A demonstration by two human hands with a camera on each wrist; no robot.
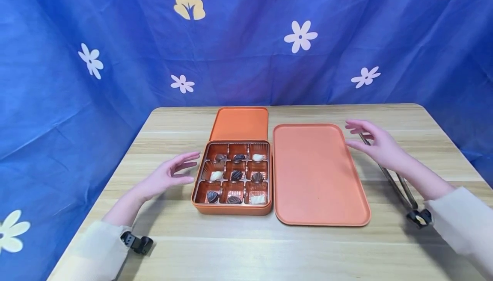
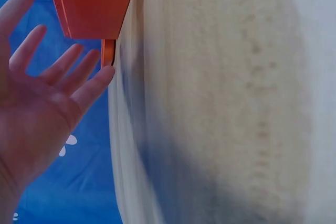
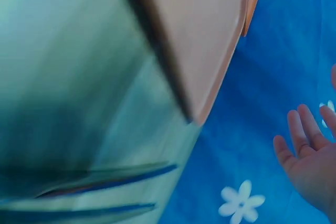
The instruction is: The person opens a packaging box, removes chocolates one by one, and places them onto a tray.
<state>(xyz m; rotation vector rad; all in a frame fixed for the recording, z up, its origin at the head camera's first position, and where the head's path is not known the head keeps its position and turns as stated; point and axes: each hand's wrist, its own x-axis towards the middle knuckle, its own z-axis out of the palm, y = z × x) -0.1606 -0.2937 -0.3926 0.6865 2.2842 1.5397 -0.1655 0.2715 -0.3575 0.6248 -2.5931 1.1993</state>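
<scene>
A square orange box (image 1: 232, 209) holds dark and white chocolates, one in each compartment of its brown insert. Just left of the box is my left hand (image 1: 169, 175), fingers spread and nothing held; the left wrist view shows its bare palm near the box wall (image 2: 92, 6). My right hand (image 1: 375, 142) hovers by the right rim of a flat salmon tray (image 1: 319, 174), its loosely bent fingers holding nothing. Long metal tongs (image 1: 413, 205) lie below the right hand and forearm, partly hidden by them. A white chocolate (image 1: 257, 199) sits in the near right compartment.
Behind the box lies a flat orange lid (image 1: 240, 123). Everything stands on a pale wooden table (image 1: 246, 251). A blue curtain (image 1: 239, 41) with flowers hangs at the back and sides. Black wrist straps with cameras (image 1: 136, 243) are on both arms.
</scene>
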